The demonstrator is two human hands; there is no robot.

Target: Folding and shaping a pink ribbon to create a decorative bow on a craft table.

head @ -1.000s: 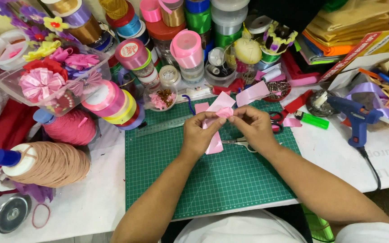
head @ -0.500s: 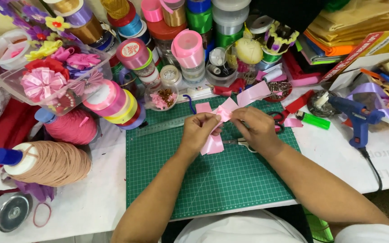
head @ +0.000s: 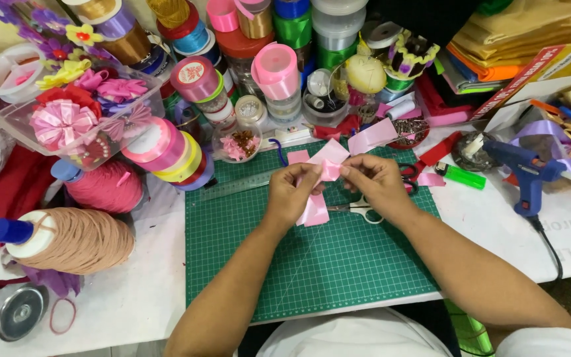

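Over a green cutting mat (head: 312, 264), my left hand (head: 290, 196) and my right hand (head: 377, 185) pinch a folded piece of pink ribbon (head: 328, 170) between them. Pink loops stick up above the fingers and a pink tail hangs below my left hand. Small scissors (head: 358, 207) lie on the mat just under my right hand. A metal ruler (head: 236, 186) lies along the mat's far left side.
Ribbon spools (head: 166, 149) and jars crowd the back. A clear box of ribbon flowers (head: 67, 122) and two thread cones (head: 74, 241) sit left. A blue glue gun (head: 527, 172), a green lighter (head: 460, 176) and stacked cloth lie right.
Both hands have lowered slightly toward me with the ribbon and folded it tighter; the loops now bunch closer between the fingertips.
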